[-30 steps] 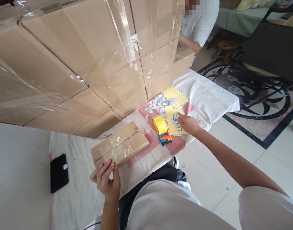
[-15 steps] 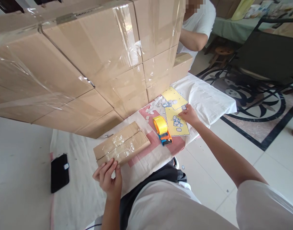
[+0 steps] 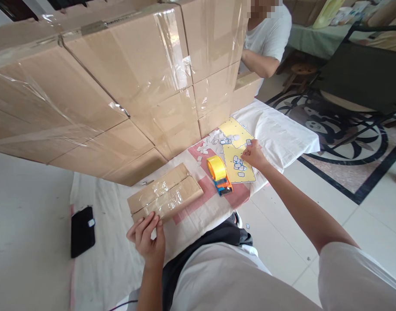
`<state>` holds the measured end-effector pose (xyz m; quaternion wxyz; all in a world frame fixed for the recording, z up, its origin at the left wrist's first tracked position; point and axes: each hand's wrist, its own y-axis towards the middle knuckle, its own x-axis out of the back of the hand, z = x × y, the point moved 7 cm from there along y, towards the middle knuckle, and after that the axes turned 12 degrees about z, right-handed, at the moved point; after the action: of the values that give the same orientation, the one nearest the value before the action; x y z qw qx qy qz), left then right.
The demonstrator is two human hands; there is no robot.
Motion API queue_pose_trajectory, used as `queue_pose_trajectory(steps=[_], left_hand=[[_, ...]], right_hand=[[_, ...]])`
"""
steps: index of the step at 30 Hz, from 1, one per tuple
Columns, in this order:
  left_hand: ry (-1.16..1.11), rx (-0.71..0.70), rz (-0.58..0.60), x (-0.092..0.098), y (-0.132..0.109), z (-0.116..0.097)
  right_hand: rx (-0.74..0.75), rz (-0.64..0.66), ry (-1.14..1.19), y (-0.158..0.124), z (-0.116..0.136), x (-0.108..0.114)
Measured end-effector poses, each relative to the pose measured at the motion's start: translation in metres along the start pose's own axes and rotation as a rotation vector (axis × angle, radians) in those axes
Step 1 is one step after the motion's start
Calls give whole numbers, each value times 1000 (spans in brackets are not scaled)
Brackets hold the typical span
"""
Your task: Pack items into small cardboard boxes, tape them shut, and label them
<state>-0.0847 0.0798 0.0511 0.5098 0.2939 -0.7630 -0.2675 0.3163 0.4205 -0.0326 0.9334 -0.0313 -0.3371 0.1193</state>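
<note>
My left hand (image 3: 150, 238) grips the near left corner of a flat cardboard box (image 3: 168, 192), fingertips on its top. Clear tape runs along the box's top seam. My right hand (image 3: 253, 154) is over the edge of a yellow sheet (image 3: 229, 169), its fingers pinched together; what is between them is hidden. Small blue-edged white labels (image 3: 239, 163) lie in a pile on this sheet, by the fingertips. A second yellow sheet (image 3: 233, 128) lies behind. An orange and blue tape dispenser (image 3: 219, 175) with a yellow roll stands between the box and the sheets.
A wall of stacked, taped cartons (image 3: 126, 82) rises along the far side of the cloth-covered table (image 3: 279, 134). White paper scraps (image 3: 214, 142) are scattered beside it. A black phone-like object (image 3: 83, 231) lies at left. Another person (image 3: 266, 47) is behind the cartons; a dark chair (image 3: 363, 69) stands right.
The view has shifted slightly. My right hand has barely moved and stays at the yellow sheet. My left hand keeps its place on the box. The other person's arm has shifted a little.
</note>
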Motion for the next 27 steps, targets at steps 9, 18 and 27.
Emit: queue_pose_trajectory(steps=[9,18,27], left_hand=[[5,38,8,0,-1,3],[5,47,11,-1,-4,4],[-3,44,17,0,-1,0]], right_hand=[[287,-49,-311,-17,36,0],[470,143,-597,-30,41,-33],[371,115,-443,-34,29,-28]])
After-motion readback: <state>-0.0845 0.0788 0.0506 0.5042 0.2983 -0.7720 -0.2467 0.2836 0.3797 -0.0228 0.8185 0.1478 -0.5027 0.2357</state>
